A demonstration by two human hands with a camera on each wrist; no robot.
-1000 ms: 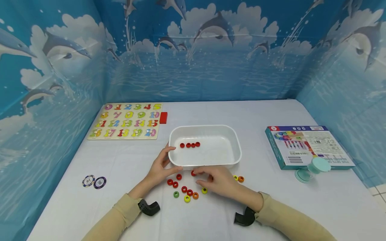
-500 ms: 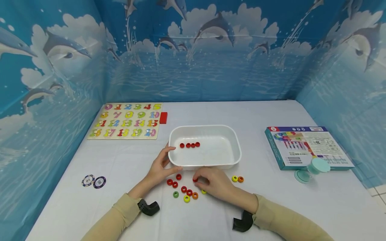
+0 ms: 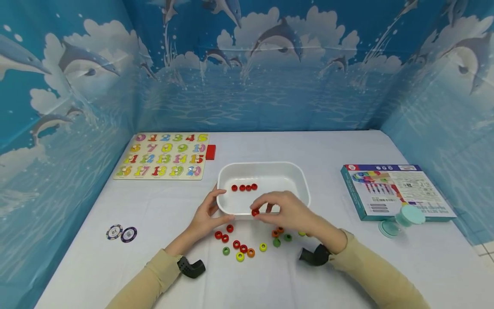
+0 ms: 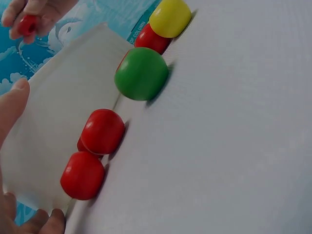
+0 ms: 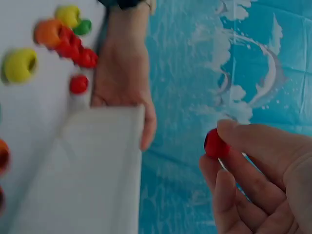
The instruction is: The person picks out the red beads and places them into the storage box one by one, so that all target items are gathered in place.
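Observation:
My right hand (image 3: 287, 211) pinches a red bead (image 5: 216, 144) between thumb and fingers, over the front rim of the white plastic tray (image 3: 285, 184). At the tray's left end, my left hand (image 3: 208, 214) grips its corner, with the thumb along the front side and a fingertip over the left rim. Inside the tray lies a short row of several red beads (image 3: 242, 188). More loose beads are scattered on the table in front: red beads (image 3: 236, 244), green beads (image 3: 226, 251), yellow beads (image 3: 240, 256) and orange beads (image 3: 251, 252). In the left wrist view a green bead (image 4: 141, 74) lies close by.
A number puzzle board (image 3: 162, 156) with a red block (image 3: 210, 152) beside it lies at the back left. Two poker chips (image 3: 129, 234) rest at the left. On the right are a flat game box (image 3: 397, 191) and a mint-green stand-like object (image 3: 405, 216). A dolphin-print curtain surrounds the table.
My right hand has lifted the red bead from the table and raised it to the tray's front rim, uncovering green and orange beads on the table. My left hand stays on the tray.

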